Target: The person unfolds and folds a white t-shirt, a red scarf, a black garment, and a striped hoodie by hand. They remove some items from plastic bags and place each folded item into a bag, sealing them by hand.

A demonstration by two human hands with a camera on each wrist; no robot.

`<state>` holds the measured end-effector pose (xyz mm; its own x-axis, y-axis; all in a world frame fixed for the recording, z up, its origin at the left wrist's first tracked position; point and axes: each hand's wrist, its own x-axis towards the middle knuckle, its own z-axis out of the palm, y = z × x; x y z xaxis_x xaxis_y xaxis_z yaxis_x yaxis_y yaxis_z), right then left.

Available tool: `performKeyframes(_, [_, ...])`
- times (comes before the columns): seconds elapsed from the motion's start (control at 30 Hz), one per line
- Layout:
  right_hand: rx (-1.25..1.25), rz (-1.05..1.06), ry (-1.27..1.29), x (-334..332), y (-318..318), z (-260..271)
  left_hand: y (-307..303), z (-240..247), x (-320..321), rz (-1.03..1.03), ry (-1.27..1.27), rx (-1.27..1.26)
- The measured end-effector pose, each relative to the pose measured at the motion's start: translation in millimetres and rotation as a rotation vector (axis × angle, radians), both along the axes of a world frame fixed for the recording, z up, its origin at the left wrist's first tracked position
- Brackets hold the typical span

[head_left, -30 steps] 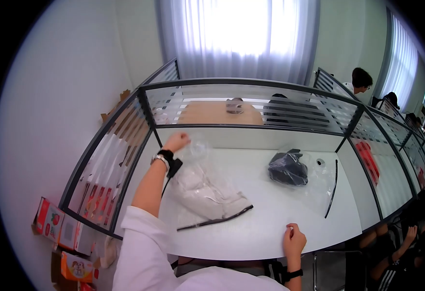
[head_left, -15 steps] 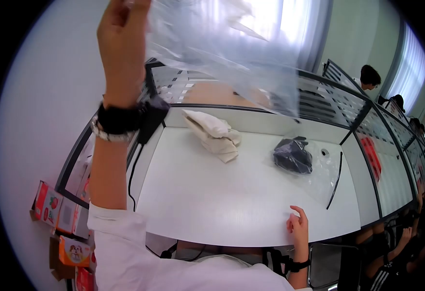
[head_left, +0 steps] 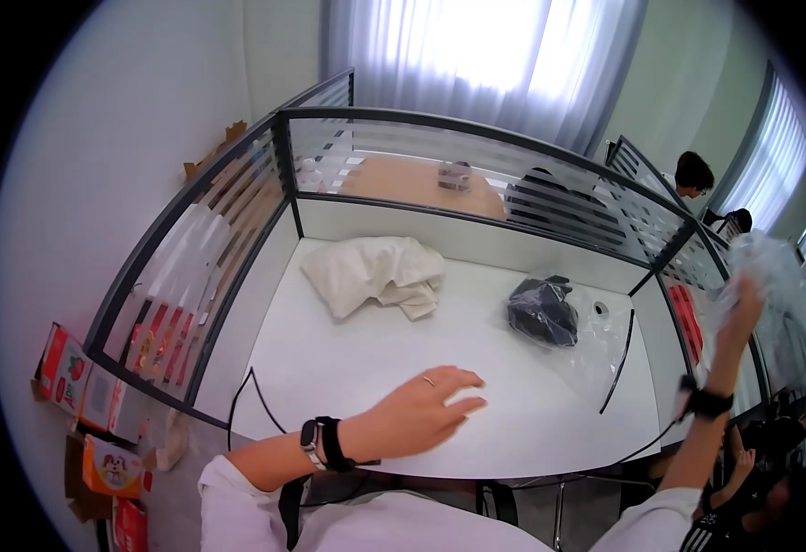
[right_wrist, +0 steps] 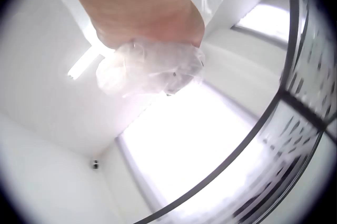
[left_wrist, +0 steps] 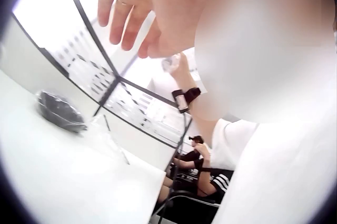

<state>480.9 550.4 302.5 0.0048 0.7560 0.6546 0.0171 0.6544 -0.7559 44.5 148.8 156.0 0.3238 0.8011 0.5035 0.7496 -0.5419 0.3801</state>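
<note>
Out past the desk's right side, my raised right hand (head_left: 742, 308) grips a crumpled clear plastic bag (head_left: 776, 276). In the right wrist view the bunched plastic (right_wrist: 150, 68) bulges out beyond the hand. My left hand (head_left: 421, 414) hovers over the desk's front part, fingers loosely spread, holding nothing; the left wrist view shows its straight fingers (left_wrist: 129, 24). A folded cream cloth item (head_left: 371, 276) lies at the desk's back left. At the right, a dark bundle (head_left: 543, 313) sits inside another clear bag (head_left: 587, 363) with a black strip along its edge.
Dark-framed slatted partitions (head_left: 467, 202) enclose the white desk (head_left: 329, 377) at the back and sides. Boxes (head_left: 113, 465) stand on the floor at left. People (head_left: 743, 460) sit beyond the right side. Black cables (head_left: 237, 400) run from the wrist bands.
The clear bag came off the cream cloth item, lifted high by my left hand, and is now in my right hand at far right. My left hand has dropped back over the desk.
</note>
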Motion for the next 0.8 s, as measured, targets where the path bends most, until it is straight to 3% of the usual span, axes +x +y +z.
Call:
performKeyframes(0.03, [0.004, -0.075, 0.157, 75, 93, 27, 0, -6, -17, 0.062, 0.01, -0.051])
performKeyframes(0.07, [-0.07, 0.045, 0.271, 105, 113, 42, 1, -16, -34, 0.125, 0.019, -0.102])
performKeyframes(0.13, [-0.146, 0.167, 0.385, 110, 101, 63, 4, -43, -74, 0.315, 0.057, -0.103])
performKeyframes(0.2, [-0.482, -0.023, 0.835, 74, 61, 61, 12, -78, -117, 0.57, 0.117, -0.145])
performKeyframes(0.23, [-0.446, 0.094, 0.672, 84, 78, 26, 15, -96, -140, 0.731, 0.173, -0.149])
performKeyframes(0.3, [-0.65, 0.467, 0.393, 70, 101, -51, 23, -126, -173, 0.982, 0.236, -0.181])
performKeyframes(0.33, [-0.552, 0.647, 0.132, -5, 23, -75, 31, -136, -190, 1.065, 0.252, -0.208])
performKeyframes(0.37, [-0.658, 0.617, 0.06, -34, -8, -108, 37, -142, -205, 1.035, 0.151, -0.155])
performKeyframes(0.4, [-0.811, 0.804, -0.138, -70, -39, -123, 43, -128, -206, 1.037, 0.064, -0.2])
performKeyframes(0.47, [-0.94, 0.771, -0.583, -131, -105, -140, 57, -122, -222, 1.027, -0.044, -0.177])
performKeyframes(0.53, [-0.8, 0.912, -0.876, -165, -135, -162, 74, -135, -247, 1.015, -0.075, -0.101])
performKeyframes(0.6, [-0.459, 0.921, -1.173, -193, -161, -155, 80, -118, -252, 0.954, -0.333, -0.146])
performKeyframes(0.7, [-0.309, 0.874, -1.204, -233, -193, -126, 87, -83, -236, 0.874, -0.428, -0.016])
performKeyframes(0.77, [-0.059, 0.805, -0.958, -251, -199, -124, 81, -49, -206, 0.769, -0.523, 0.0])
performKeyframes(0.8, [-0.005, 0.793, -0.909, -262, -196, -125, 73, -25, -189, 0.774, -0.571, -0.135])
